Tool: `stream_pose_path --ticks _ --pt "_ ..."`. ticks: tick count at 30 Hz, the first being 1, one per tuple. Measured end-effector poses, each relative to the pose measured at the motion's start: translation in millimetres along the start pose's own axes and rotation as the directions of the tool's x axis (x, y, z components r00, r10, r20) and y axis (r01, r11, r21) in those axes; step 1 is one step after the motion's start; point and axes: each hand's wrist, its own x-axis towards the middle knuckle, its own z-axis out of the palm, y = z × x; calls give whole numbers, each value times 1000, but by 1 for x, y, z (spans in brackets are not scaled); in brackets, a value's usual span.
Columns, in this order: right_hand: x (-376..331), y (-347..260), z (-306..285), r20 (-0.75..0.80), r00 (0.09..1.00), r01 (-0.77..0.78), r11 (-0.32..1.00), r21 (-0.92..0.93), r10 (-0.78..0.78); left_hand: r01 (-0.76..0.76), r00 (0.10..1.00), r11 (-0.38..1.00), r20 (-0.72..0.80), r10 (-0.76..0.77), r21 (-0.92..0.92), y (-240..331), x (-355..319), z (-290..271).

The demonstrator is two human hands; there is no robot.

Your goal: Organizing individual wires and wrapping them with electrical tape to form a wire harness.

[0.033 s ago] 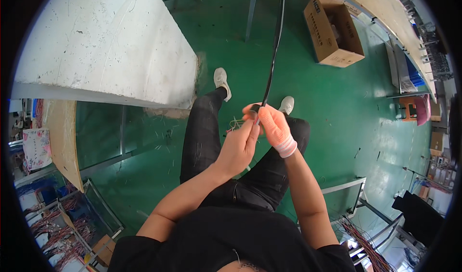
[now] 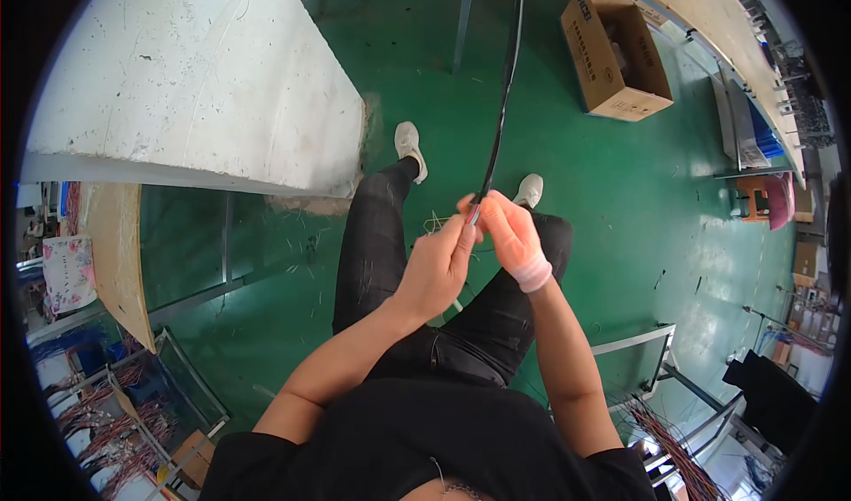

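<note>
Nothing has shifted since the earlier frame: both hands stay raised over the lap. Left hand point(image 2: 441, 266) and right hand point(image 2: 508, 229) pinch the end of a long black cable point(image 2: 502, 93), its coloured inner wires just exposed; finishing looks undone.
</note>
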Motion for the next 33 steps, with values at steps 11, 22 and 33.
stream_pose_path --ticks 11,22,33 --pt "-11 -34 36 -409 889 -102 782 -615 -206 -150 983 985 -92 158 86 -3 -4 12" --pt "-29 -27 17 18 979 166 741 -651 -203 -49 995 962 -71 70 269 -20 -5 5" --pt "21 -73 -9 171 985 112 869 -483 -32 205 957 931 -137 -255 -304 -29 3 12"
